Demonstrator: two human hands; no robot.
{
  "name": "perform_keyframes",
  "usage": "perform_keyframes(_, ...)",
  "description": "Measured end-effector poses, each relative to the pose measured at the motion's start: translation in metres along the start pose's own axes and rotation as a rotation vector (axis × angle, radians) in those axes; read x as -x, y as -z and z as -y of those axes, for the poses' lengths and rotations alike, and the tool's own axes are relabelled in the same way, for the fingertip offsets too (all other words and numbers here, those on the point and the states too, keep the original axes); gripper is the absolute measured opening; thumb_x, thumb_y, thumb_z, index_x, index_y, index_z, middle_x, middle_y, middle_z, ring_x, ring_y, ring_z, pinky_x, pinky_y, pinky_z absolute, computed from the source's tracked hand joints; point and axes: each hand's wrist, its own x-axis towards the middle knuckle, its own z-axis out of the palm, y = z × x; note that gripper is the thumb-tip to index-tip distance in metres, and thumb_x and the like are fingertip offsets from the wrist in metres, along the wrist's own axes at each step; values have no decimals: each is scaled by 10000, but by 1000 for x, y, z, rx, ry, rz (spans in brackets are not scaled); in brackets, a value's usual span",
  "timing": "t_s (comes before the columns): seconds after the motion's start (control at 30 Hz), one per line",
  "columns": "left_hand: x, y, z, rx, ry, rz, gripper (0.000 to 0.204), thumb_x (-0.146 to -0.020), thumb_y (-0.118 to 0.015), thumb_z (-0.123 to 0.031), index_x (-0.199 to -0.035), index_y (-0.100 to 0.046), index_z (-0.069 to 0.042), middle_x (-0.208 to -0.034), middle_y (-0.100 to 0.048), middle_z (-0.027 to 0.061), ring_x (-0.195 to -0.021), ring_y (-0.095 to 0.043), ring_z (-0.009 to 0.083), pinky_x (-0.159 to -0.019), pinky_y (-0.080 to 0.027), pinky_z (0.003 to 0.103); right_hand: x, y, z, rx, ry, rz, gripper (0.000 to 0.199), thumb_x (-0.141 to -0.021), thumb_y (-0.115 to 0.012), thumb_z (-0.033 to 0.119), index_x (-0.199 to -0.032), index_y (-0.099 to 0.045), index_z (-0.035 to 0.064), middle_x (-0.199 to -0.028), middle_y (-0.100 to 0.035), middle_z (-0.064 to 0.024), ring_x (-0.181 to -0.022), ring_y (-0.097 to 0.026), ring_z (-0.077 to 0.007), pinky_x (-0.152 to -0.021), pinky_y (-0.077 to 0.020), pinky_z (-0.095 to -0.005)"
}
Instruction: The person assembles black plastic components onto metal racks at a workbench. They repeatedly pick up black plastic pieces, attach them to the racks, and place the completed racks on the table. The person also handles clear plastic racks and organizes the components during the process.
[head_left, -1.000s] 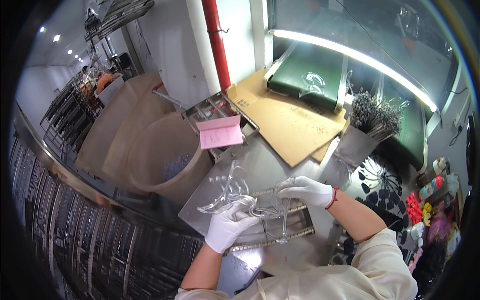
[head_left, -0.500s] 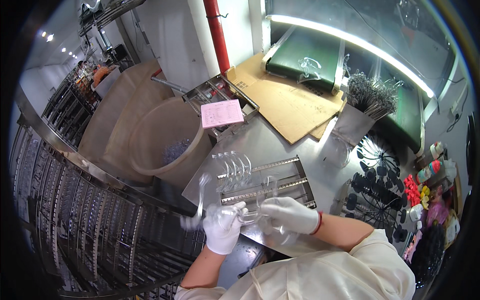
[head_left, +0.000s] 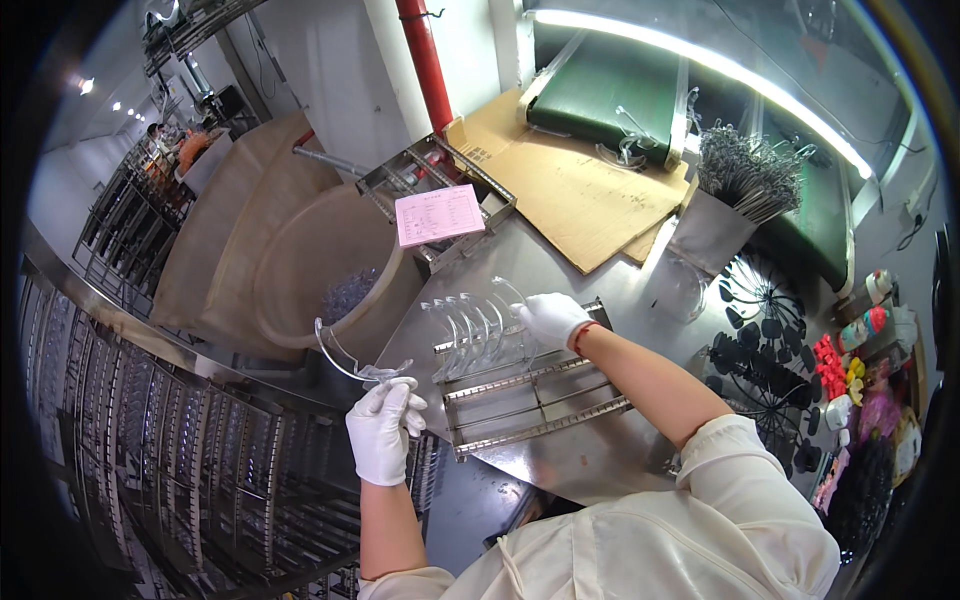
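Both hands wear white gloves. My left hand (head_left: 385, 428) grips a clear curved plastic frame (head_left: 345, 357), lifted left of the metal rack (head_left: 530, 400), over the gap beside the table. My right hand (head_left: 553, 318) rests at the rack's far end, fingers closed on the last of several clear curved pieces (head_left: 470, 325) standing upright in a row on the rack rails.
The rack lies on a steel table (head_left: 560, 460). A large beige tub (head_left: 320, 270) with clear parts stands to the left. A pink paper (head_left: 440, 213) lies on a metal tray, cardboard (head_left: 580, 190) behind it. A grey container of thin rods (head_left: 730, 210) stands right. Wire shelving (head_left: 150, 450) runs lower left.
My hands have parted: the left moved out left of the rack holding one clear frame, the right reached forward to the row of pieces at the rack's far end.
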Motion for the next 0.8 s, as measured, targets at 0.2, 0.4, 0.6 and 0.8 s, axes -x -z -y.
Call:
perform_keyframes(0.2, -11, 4, 2, 129, 48, 229, 244, -1019, -682, -183, -1080, -722, 50, -810, -735, 119, -613, -634, 135, -562, -505, 269, -5, 17, 40, 157, -81, 127, 610, -1041, -432, 510, -1127, -756, 0, -1097, -747, -241, -1051, -719, -403, -961, -537, -492)
perform_keyframes(0.4, -9, -43, -14, -29, 17, 396, 311, -1042, -652, -214, -1073, -703, 92, -932, -762, 160, -780, -708, 152, -741, -563, 272, 10, 14, 14, -720, 261, 280, 358, -1043, -586, 337, -1084, -751, 21, -802, -687, -47, -741, -666, -128, -621, -495, -269)
perform_keyframes(0.6, -59, -41, 4, 170, 583, 482, 385, -1084, -535, -250, -927, -692, 64, -591, -610, 75, -421, -521, 114, -396, -383, 237, 75, 21, 29, -83, 695, -478, 167, -942, -708, 237, -923, -723, 71, -809, -716, -138, -698, -700, -306, -641, -567, -381)
perform_keyframes(0.8, -193, 33, -61, 448, -120, 89, 452, -1088, -528, -464, -1173, -568, -22, -1078, -711, 179, -613, -575, 126, -505, -447, 211, 37, 32, -36, -430, -16, -45, 455, -1047, -561, 434, -971, -747, 26, -837, -719, -140, -806, -703, -262, -769, -527, -382)
